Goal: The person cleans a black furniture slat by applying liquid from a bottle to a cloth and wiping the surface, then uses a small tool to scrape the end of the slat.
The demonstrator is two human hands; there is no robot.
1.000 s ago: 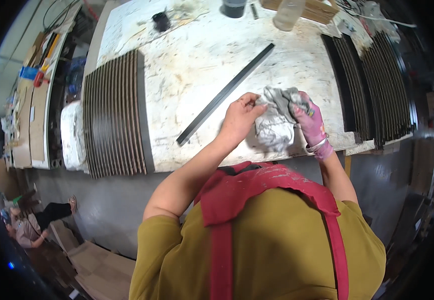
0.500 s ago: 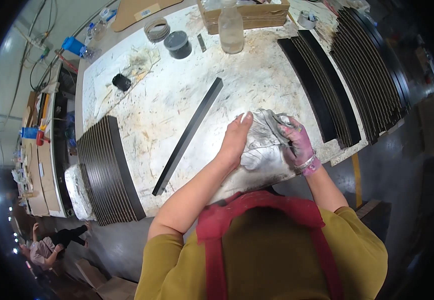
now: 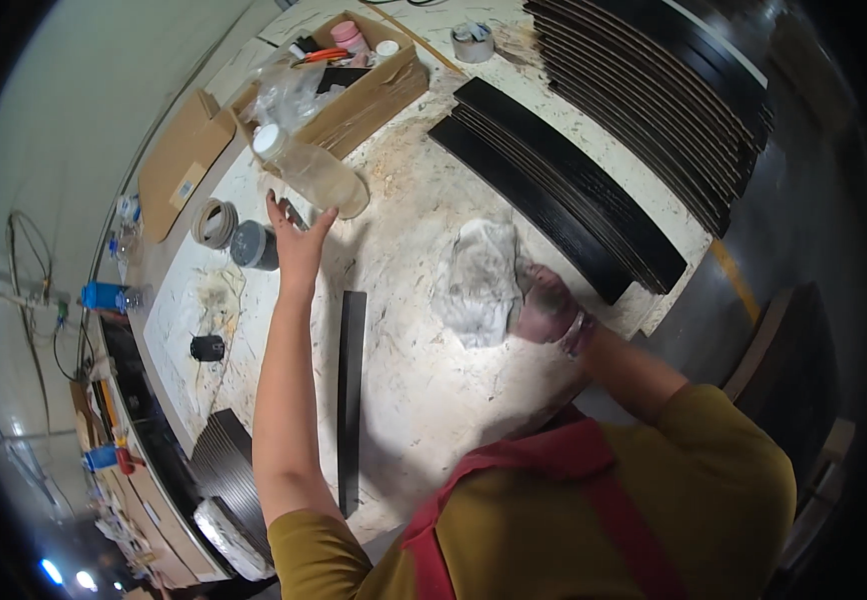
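Note:
My left hand [image 3: 301, 238] reaches out with thumb and fingers spread, close to the clear plastic bottle [image 3: 316, 178] with a white cap; the bottle holds some cloudy liquid. A smudged white cloth [image 3: 478, 285] lies crumpled on the worktable [image 3: 404, 370]. At the cloth's right edge my stained right hand [image 3: 550, 308] is closed on it, fingers curled. A single black strip [image 3: 352, 400] lies on the table by my left forearm.
Black strips [image 3: 564, 190] lie at the right, with a taller stack [image 3: 644, 110] behind. A cardboard box [image 3: 374, 105] of supplies stands at the back, near a dark lidded tub [image 3: 254, 246] and tape roll [image 3: 214, 223]. Another strip stack [image 3: 229, 470] sits lower left.
My left hand has let go of the cloth and moved out toward the bottle. The cloth, bunched between both hands before, now lies spread on the table under my right hand. The view has turned.

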